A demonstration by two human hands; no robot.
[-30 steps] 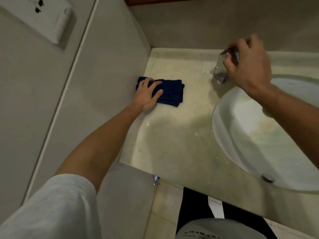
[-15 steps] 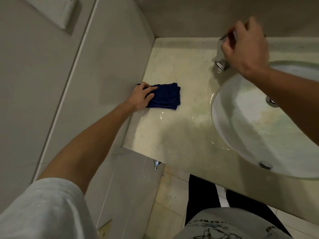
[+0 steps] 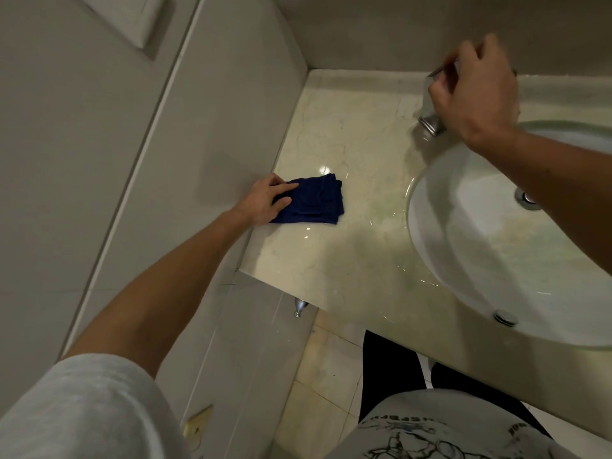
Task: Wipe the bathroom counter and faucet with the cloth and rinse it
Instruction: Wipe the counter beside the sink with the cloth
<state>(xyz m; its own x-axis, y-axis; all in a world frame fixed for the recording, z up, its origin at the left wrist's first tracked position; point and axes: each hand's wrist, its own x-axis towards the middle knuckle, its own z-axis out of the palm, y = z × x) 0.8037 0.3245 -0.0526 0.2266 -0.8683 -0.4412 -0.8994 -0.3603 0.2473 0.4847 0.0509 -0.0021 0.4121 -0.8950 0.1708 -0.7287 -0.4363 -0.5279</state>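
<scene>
- The left hand, in the middle left of the frame, rests on the near-wall edge of a folded dark blue cloth, fingers laid fairly flat over it and pressing it down; nothing shows them curled round it.
- The cloth lies flat on the pale marble desk, just beside the tiled side wall, well apart from the sink.
- Small water drops glint on the desk around the cloth.
- The right hand, in the upper right, has its fingers curled round the top of the chrome faucet, gripping it; only the faucet's base and a bit of its upper edge show.
- The white oval sink fills the right side, its drain partly hidden by the right forearm.
- A wall plate sits at the upper left.
</scene>
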